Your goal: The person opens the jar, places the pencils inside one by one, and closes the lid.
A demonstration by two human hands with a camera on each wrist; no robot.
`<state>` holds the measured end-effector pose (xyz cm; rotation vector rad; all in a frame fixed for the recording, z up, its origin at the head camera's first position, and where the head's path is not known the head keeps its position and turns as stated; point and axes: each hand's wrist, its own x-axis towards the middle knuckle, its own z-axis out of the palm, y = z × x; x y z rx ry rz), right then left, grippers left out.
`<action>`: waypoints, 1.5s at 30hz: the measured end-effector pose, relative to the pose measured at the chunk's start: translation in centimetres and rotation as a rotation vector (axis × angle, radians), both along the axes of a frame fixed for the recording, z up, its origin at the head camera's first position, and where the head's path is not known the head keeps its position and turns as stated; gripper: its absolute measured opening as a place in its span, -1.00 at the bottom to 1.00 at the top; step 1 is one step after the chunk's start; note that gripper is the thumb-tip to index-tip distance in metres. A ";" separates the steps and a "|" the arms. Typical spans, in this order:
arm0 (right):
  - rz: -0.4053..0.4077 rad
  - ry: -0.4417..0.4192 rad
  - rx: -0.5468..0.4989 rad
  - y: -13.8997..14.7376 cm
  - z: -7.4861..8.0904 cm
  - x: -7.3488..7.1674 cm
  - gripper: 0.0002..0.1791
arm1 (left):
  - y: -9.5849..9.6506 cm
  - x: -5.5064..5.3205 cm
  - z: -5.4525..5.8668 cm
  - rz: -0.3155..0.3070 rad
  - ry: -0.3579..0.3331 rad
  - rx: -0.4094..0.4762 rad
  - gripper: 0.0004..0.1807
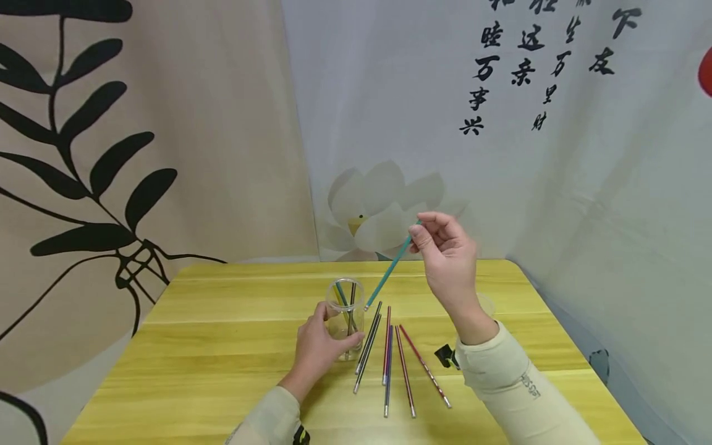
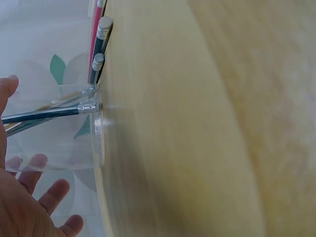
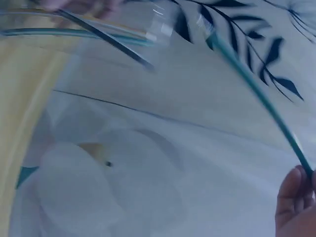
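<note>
My right hand [image 1: 447, 250] pinches a teal pencil [image 1: 392, 267] near its upper end, above the table. The pencil slants down to the left, its metal-and-eraser end lowest, just right of the jar's rim. A clear jar [image 1: 336, 324] stands upright with several pencils [image 1: 351, 304] inside. My left hand [image 1: 319, 346] grips the jar around its lower side, thumb at the front right. In the left wrist view, eraser ends of the pencils inside the jar [image 2: 90, 106] rest near its base. The right wrist view shows the teal pencil [image 3: 261, 96] in the fingers, apart from the jar.
Several dark and red pencils [image 1: 402, 371] lie fanned out on the wooden table [image 1: 222, 334], right of the jar. Near the right sleeve is a small black object [image 1: 445, 355]. A clear round lid-like thing [image 1: 486, 303] lies partly behind the right wrist. A printed curtain hangs behind.
</note>
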<state>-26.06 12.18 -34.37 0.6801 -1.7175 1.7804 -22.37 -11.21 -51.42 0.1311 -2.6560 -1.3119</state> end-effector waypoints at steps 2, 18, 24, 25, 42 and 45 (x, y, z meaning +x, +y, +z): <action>-0.032 0.036 0.059 -0.8 -0.8 0.1 -0.78 | 0.0 0.0 0.0 0.001 -0.004 0.003 -0.14; -0.215 0.129 0.374 -2.1 -6.0 -1.6 -0.86 | 0.0 -0.3 -0.2 -0.002 0.008 0.003 -0.11; -0.151 0.134 0.464 -2.7 -7.2 -1.2 -0.86 | 0.0 -0.4 0.0 -0.017 0.022 0.004 -0.14; -0.143 0.141 0.480 -2.8 -7.4 -1.1 -0.87 | 0.0 -0.4 0.0 -0.017 0.023 0.002 -0.14; -0.140 0.128 0.565 -3.2 -9.4 -1.2 -0.87 | -0.1 -0.1 0.2 -0.014 -0.007 0.015 -0.14; -0.171 0.099 0.517 -2.9 -8.8 -1.2 -0.85 | 0.0 0.0 0.3 -0.013 -0.002 0.010 -0.14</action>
